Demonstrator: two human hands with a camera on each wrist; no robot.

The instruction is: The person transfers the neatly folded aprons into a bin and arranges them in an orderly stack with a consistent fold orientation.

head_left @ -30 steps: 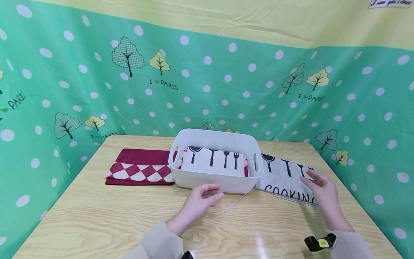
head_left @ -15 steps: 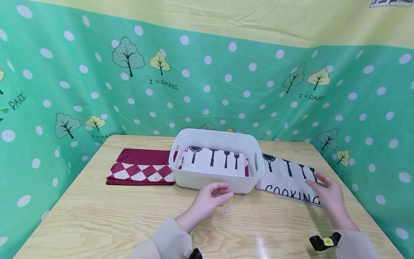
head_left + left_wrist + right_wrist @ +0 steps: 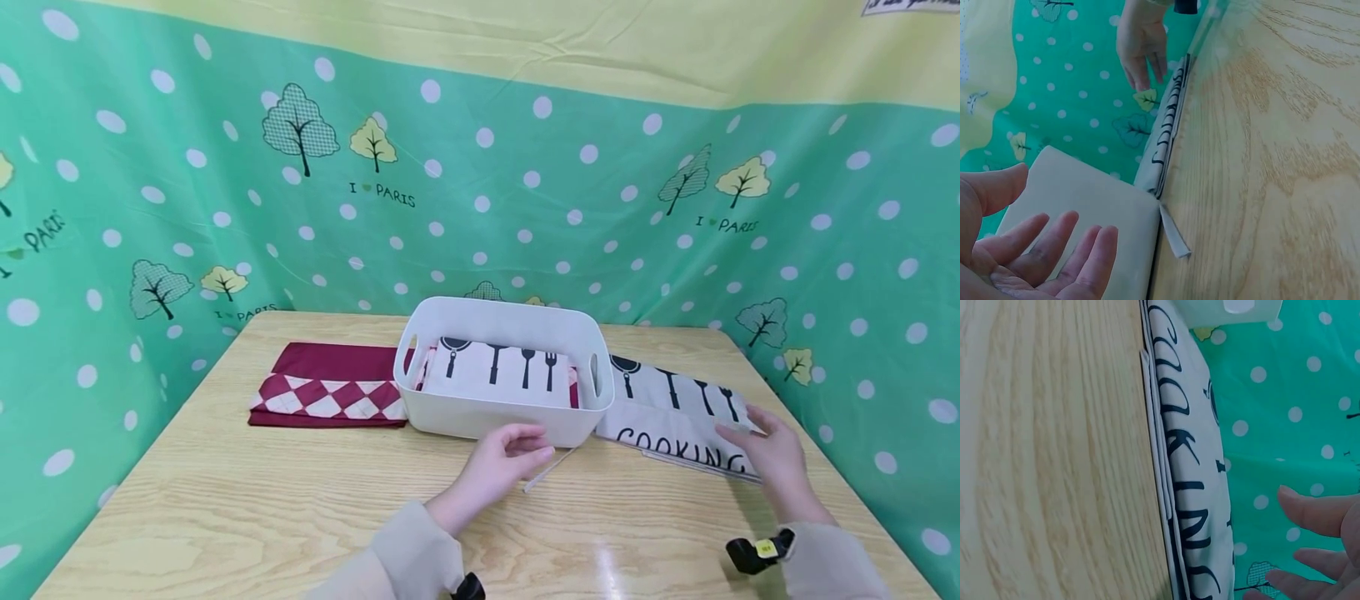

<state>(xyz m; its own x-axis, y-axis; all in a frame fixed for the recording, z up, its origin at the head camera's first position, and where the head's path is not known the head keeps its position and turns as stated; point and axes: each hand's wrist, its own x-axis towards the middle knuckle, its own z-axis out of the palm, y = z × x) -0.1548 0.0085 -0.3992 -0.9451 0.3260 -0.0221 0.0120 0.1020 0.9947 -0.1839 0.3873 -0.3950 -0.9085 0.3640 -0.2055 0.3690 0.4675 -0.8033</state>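
Note:
My left hand (image 3: pixel 495 467) hovers in front of a white plastic basket (image 3: pixel 468 417), fingers loosely bent and nothing in them. In the left wrist view, its spread fingers (image 3: pixel 1100 262) overlap the basket wall. My right hand (image 3: pixel 780 458) is held over the right end of a folded white cloth (image 3: pixel 652 412) printed with black utensils and the word COOKING. The right wrist view shows its thumb and fingers apart, holding nothing. Inside the basket lies another folded white cloth (image 3: pixel 472 379) with the same utensil print, over red-and-white fabric. Left of the basket lies a folded maroon cloth (image 3: pixel 330 367) with a checked band.
A thin pale strap (image 3: pixel 551 471) sticks out onto the wooden table (image 3: pixel 262 508) in front of the basket. Behind the table hangs a green dotted curtain (image 3: pixel 487 225). The folded cloths sit close against both ends of the basket.
Both hands have drifted to the right, the left one further along the basket's front, the right one slightly. The basket and the cloths stay where they were.

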